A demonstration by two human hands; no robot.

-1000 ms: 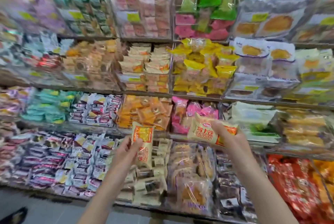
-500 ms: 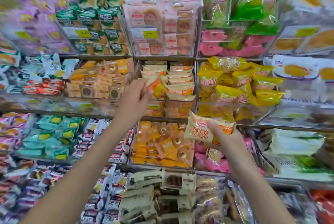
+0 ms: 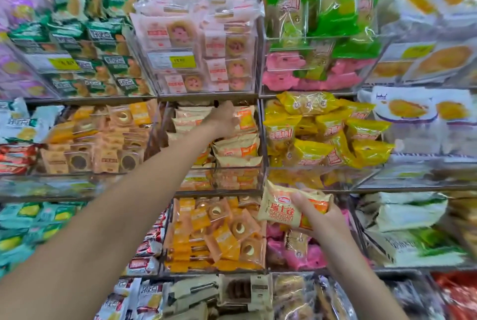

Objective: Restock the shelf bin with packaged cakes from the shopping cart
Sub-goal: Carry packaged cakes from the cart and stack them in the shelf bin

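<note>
In the clear shelf bin, middle row of the head view, the left hand is deep among the stacked cream-and-orange cake packs. Fingers hidden behind the hand and packs, can't tell if they grip anything. Shelf edges and outer bins are blurred, labels mostly unreadable. Vs half a second ago: left arm reaches further in and right, the pack it carried no longer separable from the stack; right hand roughly same spot. Left arm fully extended, diagonal from lower left corner. Right hand sits lower, in front of the bin's lower right corner, thumb across and fingers curled around one cake pack, tilted, print facing camera. Yellow packs fill the next bin right.
</note>
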